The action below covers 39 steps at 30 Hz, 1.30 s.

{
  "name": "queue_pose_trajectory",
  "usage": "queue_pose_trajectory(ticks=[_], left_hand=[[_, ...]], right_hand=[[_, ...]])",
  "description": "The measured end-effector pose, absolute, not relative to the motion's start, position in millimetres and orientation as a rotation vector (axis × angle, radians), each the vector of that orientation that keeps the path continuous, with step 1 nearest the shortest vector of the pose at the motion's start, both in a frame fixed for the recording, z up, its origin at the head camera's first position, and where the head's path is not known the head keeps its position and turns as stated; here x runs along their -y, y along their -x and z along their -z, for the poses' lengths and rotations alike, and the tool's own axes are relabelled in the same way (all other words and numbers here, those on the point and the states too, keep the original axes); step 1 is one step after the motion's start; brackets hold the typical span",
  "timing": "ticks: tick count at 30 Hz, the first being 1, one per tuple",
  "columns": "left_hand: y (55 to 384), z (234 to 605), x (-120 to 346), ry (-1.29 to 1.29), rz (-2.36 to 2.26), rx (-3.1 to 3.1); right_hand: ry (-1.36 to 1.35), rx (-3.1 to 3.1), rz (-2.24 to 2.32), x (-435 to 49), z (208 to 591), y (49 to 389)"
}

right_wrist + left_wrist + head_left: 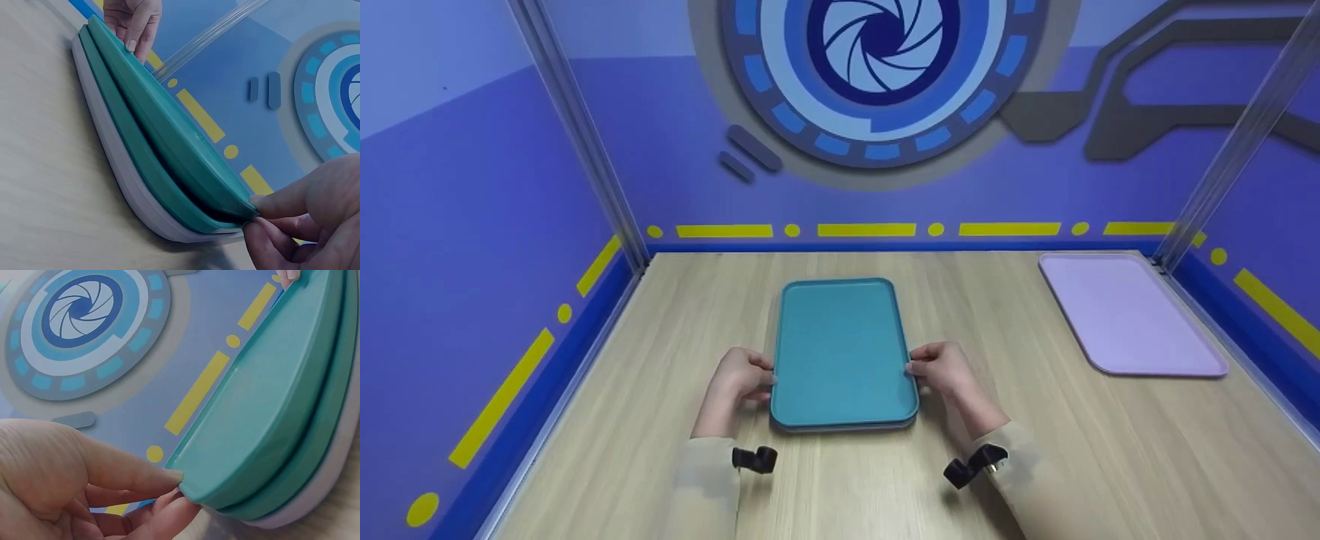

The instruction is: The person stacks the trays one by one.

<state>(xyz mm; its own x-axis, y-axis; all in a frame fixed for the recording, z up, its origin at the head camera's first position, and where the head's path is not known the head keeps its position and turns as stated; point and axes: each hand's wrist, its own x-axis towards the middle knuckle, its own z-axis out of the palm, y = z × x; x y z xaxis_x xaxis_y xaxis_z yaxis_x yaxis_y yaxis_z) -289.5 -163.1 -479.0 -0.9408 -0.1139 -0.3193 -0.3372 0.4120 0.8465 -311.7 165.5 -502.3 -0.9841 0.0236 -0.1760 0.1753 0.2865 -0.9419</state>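
Just below the frame's centre, the left hand (pixel 742 373) and right hand (pixel 945 367) pinched the top teal tray (pixel 844 352), above 1 lower teal tray (pixel 132 149) and 1 pale tray (pixel 135 191). Uneven lifting might have tilted it; a snagged lower rim might have dragged 2 along.

No lettering, brand or number can be read; a round, shutter-like emblem (pixel 883 31) stands on the back wall (pixel 652 142) at 12 o'clock.
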Motion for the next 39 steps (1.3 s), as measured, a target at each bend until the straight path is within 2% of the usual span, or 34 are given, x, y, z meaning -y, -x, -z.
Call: queue_pose_trajectory(ticks=[14, 27, 33, 39], left_hand=[[290, 482, 164, 0.418, -1.550, -2.421], [297, 501, 171, 0.284, -1.786, -2.264], [300, 509, 177, 0.259, -1.908, -2.140], [299, 510, 180, 0.257, -1.911, -2.133]], right_hand=[[-0.164, -2.533, 1.700, -167, 508, 312], [-0.118, -2.453, 1.704, -175, 513, 316], [-0.105, -2.321, 1.777, -191, 510, 322], [-0.107, -2.383, 1.770, -227, 495, 324]])
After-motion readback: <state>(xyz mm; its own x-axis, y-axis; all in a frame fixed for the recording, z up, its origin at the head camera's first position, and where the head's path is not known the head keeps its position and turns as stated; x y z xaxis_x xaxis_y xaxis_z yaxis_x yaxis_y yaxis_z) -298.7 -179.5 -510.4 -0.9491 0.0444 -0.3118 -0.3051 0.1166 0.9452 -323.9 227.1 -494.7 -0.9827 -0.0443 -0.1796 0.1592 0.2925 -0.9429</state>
